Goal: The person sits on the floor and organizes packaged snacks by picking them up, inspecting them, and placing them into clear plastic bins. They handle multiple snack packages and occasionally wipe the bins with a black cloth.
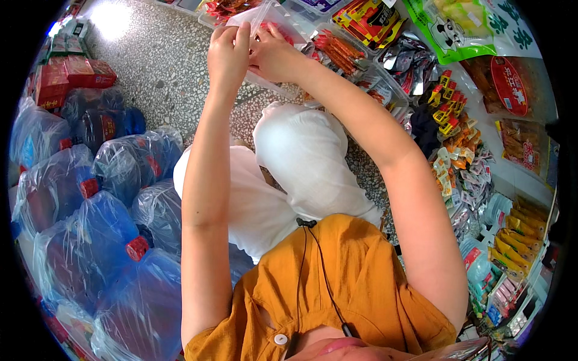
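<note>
Both hands meet over a clear plastic box (283, 19) at the top of the view, beyond my knees. My left hand (228, 52) grips the near left side of the box, its index finger along the wall. Beside it, my right hand (276, 55) is bent into or against the box, with red packets (281, 34) near its fingertips. Whether it holds a packet or the box wall is hidden by the fingers.
On the left stand large blue water bottles (90, 243) wrapped in plastic and red cartons (54, 81). Right of my arms are a bin of orange-red snack sticks (342, 52), silver packets (408, 63) and hanging snack bags (510, 85). Speckled floor (167, 58) lies ahead.
</note>
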The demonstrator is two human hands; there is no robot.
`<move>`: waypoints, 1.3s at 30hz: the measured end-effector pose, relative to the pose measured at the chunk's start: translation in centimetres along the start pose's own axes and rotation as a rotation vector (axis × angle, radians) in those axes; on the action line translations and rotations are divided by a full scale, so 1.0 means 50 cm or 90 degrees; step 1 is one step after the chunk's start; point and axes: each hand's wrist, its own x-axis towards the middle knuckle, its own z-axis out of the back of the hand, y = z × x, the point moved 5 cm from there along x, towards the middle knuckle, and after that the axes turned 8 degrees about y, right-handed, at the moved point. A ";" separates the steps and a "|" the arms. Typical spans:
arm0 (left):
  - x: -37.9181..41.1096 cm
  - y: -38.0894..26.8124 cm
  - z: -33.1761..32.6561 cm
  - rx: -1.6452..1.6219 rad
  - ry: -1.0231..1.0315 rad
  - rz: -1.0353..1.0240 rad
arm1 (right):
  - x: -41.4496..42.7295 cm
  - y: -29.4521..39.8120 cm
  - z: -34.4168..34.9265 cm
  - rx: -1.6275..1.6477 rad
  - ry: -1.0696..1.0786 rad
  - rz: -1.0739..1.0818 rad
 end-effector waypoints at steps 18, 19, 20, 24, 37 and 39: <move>0.004 -0.001 -0.007 -0.028 0.009 0.017 | 0.021 -0.024 -0.027 0.000 -0.148 -0.130; 0.004 -0.002 -0.006 -0.018 0.012 0.011 | 0.022 -0.026 -0.027 -0.004 -0.160 -0.132; 0.004 -0.004 -0.006 -0.008 0.014 0.004 | 0.022 -0.026 -0.031 -0.013 -0.158 -0.141; 0.004 -0.001 -0.006 -0.034 0.028 0.041 | 0.026 -0.028 -0.042 -0.019 -0.142 -0.178; 0.008 -0.002 -0.008 -0.020 0.014 0.029 | -0.011 -0.030 -0.001 0.038 -0.186 -0.133; 0.004 -0.006 -0.006 -0.002 0.010 0.017 | -0.028 -0.033 0.015 0.115 -0.234 -0.137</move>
